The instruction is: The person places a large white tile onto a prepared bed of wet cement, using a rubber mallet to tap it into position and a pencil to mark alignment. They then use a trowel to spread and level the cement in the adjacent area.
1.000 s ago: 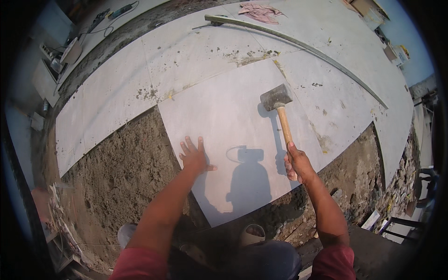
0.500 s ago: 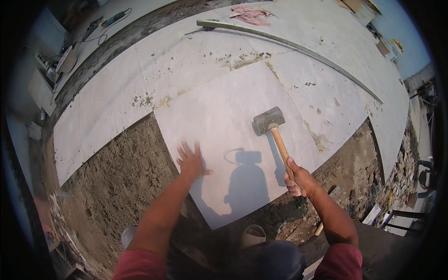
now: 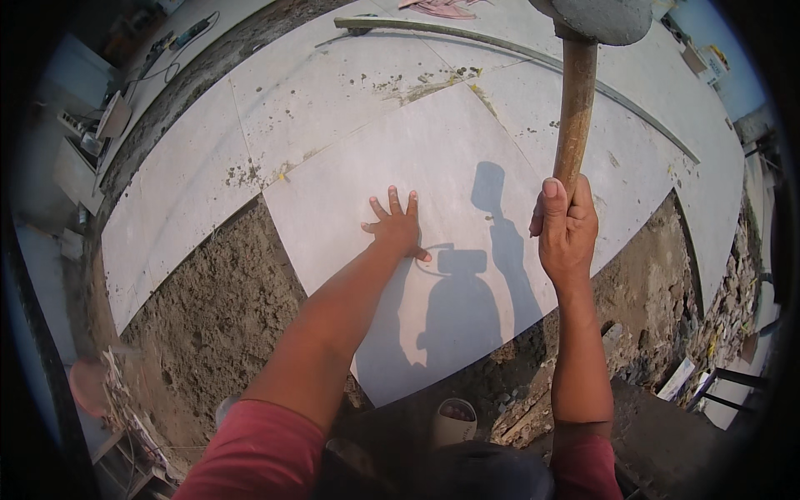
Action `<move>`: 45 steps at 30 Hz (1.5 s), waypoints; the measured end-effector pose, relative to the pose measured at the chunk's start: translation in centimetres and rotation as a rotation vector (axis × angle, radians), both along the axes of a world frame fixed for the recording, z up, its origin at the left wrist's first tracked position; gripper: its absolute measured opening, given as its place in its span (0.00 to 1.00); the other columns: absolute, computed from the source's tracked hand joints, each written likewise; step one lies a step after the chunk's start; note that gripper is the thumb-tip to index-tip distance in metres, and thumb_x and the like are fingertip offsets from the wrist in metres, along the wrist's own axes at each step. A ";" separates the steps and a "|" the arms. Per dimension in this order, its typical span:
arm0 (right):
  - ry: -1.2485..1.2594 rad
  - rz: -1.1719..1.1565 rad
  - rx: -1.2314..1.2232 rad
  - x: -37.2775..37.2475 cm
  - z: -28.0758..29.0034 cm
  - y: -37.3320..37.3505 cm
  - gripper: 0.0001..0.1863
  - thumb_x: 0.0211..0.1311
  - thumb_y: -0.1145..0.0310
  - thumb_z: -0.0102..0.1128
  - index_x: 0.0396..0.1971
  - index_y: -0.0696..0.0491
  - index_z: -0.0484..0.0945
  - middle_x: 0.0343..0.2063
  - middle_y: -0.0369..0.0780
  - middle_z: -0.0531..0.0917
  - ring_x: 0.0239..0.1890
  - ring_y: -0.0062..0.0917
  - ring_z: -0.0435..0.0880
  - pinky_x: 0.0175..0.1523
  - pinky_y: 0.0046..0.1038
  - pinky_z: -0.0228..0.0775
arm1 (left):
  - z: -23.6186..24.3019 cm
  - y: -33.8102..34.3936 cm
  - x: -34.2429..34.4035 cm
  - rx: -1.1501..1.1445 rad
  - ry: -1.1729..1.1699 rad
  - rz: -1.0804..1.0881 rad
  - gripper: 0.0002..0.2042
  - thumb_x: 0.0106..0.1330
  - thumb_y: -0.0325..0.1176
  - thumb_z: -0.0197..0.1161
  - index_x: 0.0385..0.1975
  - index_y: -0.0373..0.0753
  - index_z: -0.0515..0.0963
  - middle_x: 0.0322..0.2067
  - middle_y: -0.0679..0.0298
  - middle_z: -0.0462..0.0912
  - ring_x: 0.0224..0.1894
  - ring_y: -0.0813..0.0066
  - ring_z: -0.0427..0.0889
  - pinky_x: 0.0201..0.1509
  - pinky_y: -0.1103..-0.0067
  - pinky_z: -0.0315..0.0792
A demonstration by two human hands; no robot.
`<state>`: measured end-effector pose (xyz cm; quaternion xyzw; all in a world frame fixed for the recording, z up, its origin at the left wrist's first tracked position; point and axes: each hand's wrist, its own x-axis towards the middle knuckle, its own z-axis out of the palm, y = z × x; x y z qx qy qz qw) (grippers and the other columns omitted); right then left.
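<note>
My left hand lies with fingers spread on a large pale square tile, a little left of its middle. My right hand is wrapped round the wooden handle of a rubber mallet, held upright and raised close to the camera, its grey head cut off by the top edge. The mallet casts a shadow on the tile. Rough grey mortar is exposed left of that tile, and broken, uneven ground shows beyond its right edge.
Speckled tiles adjoin behind and to the sides. A long straight bar lies across them near a pink cloth. Power tools with a cable are at upper left. My sandalled foot shows below, and debris lines the right.
My right hand has lifted the mallet from low over the tile to high near the camera. My left hand has slid up and to the right on the tile, fingers still spread.
</note>
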<state>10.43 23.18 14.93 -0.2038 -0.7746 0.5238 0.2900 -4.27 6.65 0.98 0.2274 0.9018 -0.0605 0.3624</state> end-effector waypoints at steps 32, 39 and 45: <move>-0.601 0.055 -0.227 -7.7 -9.4 0.1 0.31 0.70 0.44 0.49 0.20 0.59 0.72 0.16 0.44 0.77 0.19 0.32 0.79 0.28 0.33 0.69 | 0.8 1.6 0.3 -0.144 0.073 -0.098 0.68 0.40 0.59 0.78 0.74 0.48 0.33 0.74 0.48 0.33 0.73 0.34 0.43 0.69 0.46 0.54; -0.535 0.071 -0.111 -4.6 -15.5 0.2 0.31 0.71 0.44 0.47 0.22 0.60 0.73 0.16 0.42 0.75 0.19 0.26 0.71 0.27 0.32 0.66 | 0.5 3.1 0.8 -0.120 0.068 -0.138 0.68 0.39 0.60 0.79 0.74 0.48 0.33 0.74 0.48 0.34 0.73 0.35 0.44 0.69 0.48 0.55; -0.210 0.073 -0.136 -4.9 -8.5 -1.6 0.31 0.69 0.44 0.50 0.20 0.60 0.71 0.17 0.49 0.78 0.24 0.40 0.83 0.31 0.38 0.71 | 0.3 2.4 0.7 -0.194 0.072 -0.113 0.69 0.38 0.61 0.79 0.74 0.48 0.33 0.74 0.48 0.34 0.72 0.35 0.45 0.69 0.49 0.57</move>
